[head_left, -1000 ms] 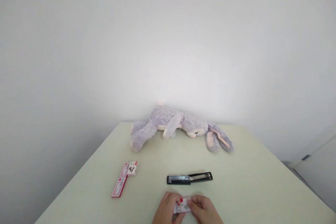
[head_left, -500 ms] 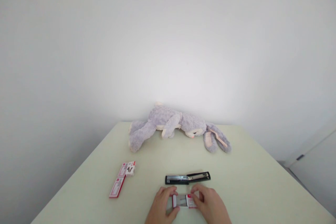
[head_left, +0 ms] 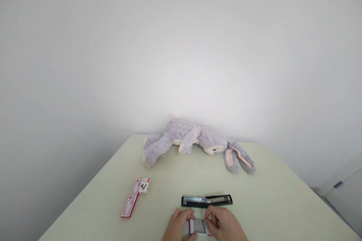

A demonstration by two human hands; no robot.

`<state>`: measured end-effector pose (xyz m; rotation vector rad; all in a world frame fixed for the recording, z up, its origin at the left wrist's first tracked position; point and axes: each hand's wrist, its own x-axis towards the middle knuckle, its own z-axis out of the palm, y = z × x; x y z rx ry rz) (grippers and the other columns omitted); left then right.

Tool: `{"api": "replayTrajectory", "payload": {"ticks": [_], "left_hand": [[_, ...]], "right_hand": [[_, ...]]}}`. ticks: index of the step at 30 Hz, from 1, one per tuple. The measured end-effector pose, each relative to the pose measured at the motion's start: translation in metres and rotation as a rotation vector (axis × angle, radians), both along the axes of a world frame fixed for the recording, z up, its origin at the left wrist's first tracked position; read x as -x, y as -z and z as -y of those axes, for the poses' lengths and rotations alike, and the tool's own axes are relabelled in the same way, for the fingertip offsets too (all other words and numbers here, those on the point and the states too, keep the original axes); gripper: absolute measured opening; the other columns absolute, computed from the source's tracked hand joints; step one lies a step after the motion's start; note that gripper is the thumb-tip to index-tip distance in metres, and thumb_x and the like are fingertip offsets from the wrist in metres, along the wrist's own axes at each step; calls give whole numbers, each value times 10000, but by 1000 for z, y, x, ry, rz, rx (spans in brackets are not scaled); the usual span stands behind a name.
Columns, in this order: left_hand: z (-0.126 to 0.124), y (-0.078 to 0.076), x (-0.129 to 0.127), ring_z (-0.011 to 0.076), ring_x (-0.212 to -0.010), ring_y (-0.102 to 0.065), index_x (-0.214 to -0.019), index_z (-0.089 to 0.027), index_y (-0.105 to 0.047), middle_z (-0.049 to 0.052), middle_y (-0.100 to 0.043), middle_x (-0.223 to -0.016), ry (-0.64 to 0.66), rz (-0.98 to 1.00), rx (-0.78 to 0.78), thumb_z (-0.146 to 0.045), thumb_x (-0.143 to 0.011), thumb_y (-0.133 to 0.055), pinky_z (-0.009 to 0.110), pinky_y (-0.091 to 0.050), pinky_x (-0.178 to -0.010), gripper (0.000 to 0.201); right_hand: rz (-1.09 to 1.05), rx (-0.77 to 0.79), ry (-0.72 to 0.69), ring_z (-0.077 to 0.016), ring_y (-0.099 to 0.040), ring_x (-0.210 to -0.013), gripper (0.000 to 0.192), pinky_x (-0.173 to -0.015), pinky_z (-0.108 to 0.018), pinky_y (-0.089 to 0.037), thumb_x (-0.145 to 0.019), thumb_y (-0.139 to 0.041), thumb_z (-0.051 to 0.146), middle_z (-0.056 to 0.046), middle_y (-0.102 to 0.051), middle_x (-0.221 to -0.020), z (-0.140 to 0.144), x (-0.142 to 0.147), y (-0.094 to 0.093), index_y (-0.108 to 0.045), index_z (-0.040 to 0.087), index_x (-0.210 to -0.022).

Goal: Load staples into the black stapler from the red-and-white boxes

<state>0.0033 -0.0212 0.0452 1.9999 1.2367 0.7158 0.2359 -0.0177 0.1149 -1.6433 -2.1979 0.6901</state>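
We held a small box point(head_left: 199, 226) at the near edge of the desk point(head_left: 271, 203), our left hand point(head_left: 178, 226) gripping its left end and our right hand point(head_left: 223, 226) gripping its right end. Just beyond our fingers lay an opened black stapler point(head_left: 206, 200), flat on the desk. Farther left of the left hand sat three small red-and-white boxes point(head_left: 135, 196), close together. Well beyond both hands, a grey stuffed rabbit point(head_left: 195, 143) lay on its side by the wall.
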Motion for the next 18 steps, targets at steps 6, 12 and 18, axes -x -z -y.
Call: {"api": "replayTrajectory", "payload": {"ticks": [6,12,18], "left_hand": [[-3,5,6,274,-1116,-622,-1244,-292,-667,72,-697,-1206,-72,-61,-77,-369,-766,-747,426,-494,-1017,490],[1,18,-14,253,-950,-685,-1131,-308,-727,47,-782,-1042,-119,-126,-120,-396,-956,-506,402,-524,-895,296],[1,1,-10,222,-890,-696,-1071,-282,-712,38,-761,-944,-216,-140,-140,-318,-974,-434,375,-534,-862,297]], "right_hand": [[-130,123,71,-179,-636,-665,466,-638,-254,-448,-841,-586,360,23,-690,-717,11,-51,27,-682,246,-1282],[-107,142,-40,-187,-672,-823,483,-755,-246,-467,-672,-658,203,-8,-734,-956,11,-43,25,-751,298,-1137],[-68,146,-4,-217,-694,-849,492,-724,-263,-470,-692,-744,314,-31,-729,-1042,7,-13,9,-747,330,-1184]]}}
